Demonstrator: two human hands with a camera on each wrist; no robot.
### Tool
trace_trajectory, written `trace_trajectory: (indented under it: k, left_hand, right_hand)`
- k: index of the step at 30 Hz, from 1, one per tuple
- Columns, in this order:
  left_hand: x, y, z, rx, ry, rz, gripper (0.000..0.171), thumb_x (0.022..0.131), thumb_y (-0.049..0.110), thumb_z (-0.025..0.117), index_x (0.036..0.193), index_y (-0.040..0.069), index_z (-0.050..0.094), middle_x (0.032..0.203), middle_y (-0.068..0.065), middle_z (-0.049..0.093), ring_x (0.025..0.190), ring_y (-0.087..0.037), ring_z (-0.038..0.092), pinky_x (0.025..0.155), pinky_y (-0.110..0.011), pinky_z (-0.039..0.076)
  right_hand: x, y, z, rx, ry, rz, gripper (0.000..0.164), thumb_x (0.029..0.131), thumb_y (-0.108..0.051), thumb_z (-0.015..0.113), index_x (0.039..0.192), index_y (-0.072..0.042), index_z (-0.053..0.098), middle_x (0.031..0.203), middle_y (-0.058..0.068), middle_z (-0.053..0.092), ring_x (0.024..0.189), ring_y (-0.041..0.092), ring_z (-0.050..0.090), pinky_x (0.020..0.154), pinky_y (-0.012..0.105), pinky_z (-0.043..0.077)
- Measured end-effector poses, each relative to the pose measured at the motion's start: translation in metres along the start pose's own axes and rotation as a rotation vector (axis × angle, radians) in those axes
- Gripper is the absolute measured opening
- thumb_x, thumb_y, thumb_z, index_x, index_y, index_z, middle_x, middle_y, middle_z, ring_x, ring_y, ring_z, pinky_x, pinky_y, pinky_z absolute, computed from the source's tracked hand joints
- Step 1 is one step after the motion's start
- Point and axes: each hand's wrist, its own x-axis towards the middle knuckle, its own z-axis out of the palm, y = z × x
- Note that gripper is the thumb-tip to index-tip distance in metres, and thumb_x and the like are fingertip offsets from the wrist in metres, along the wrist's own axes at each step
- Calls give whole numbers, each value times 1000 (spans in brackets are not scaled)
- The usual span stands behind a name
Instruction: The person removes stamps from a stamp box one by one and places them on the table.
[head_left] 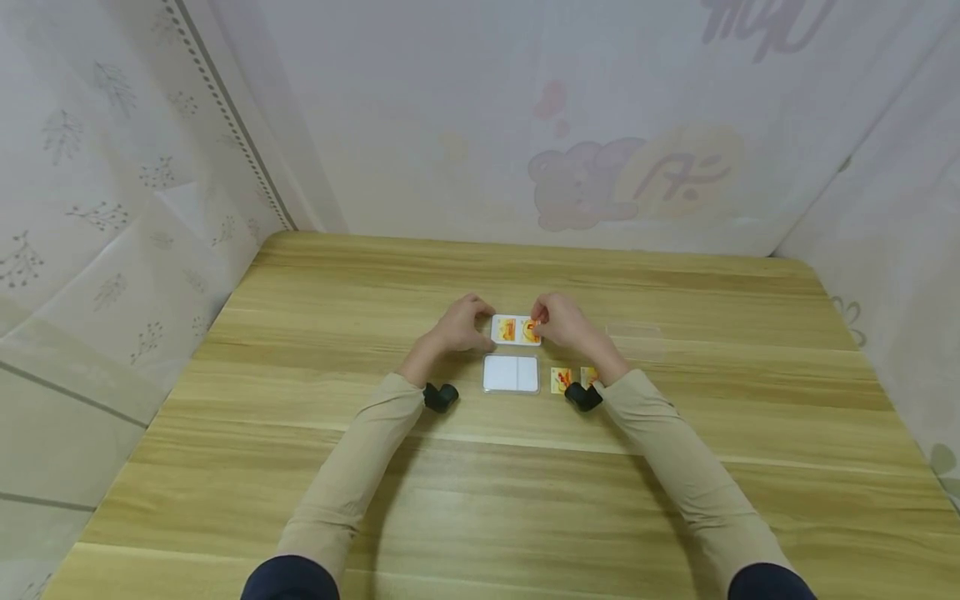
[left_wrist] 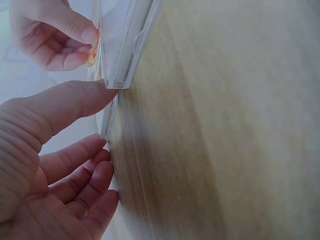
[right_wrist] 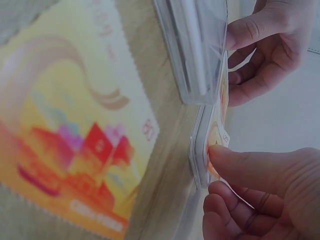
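Note:
My left hand holds the left end of a small white display case, thumb at the near corner and fingers at the far one. One postage stamp lies in the case's left half. At the right half, my right hand pinches a second, orange-and-yellow stamp between thumb and fingers, against the case's face. Whether that stamp lies fully flat is hidden by the fingers. Just nearer to me is another clear-rimmed case with a white, two-part inside.
Two more stamps lie on the table right of the near case: a yellow-and-red stamp and a stamp partly covered by the right wrist's black camera. A faint transparent sheet or cover lies further right on the wooden table.

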Motion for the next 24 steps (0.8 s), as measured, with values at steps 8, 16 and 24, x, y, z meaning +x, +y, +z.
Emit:
trace_trajectory:
  k: [8, 16, 24]
  left_hand:
    - [-1, 0, 0, 10, 1, 1, 54, 72, 12, 78, 119, -6, 58, 122, -19, 51, 117, -32, 46, 103, -40, 35]
    - [-2, 2, -1, -4, -2, -5, 54, 72, 11, 78, 119, -6, 58, 122, -18, 50, 118, -32, 45, 103, -40, 35]
    - [-2, 2, -1, -1, -4, -4, 54, 73, 12, 78, 120, -6, 57, 122, -18, 50, 118, -32, 45, 103, -39, 35]
  right_hand:
    - [0, -3, -1, 34, 0, 2, 13, 79, 5, 67, 89, 5, 59, 81, 13, 58, 75, 22, 53, 66, 29, 46]
    - [1, -5, 0, 24, 18, 10, 12, 78, 8, 66, 87, 5, 60, 79, 12, 58, 73, 21, 53, 64, 28, 45]
    - [2, -7, 0, 32, 12, 48, 10, 78, 8, 65, 85, 4, 58, 77, 11, 56, 70, 20, 51, 60, 25, 43]
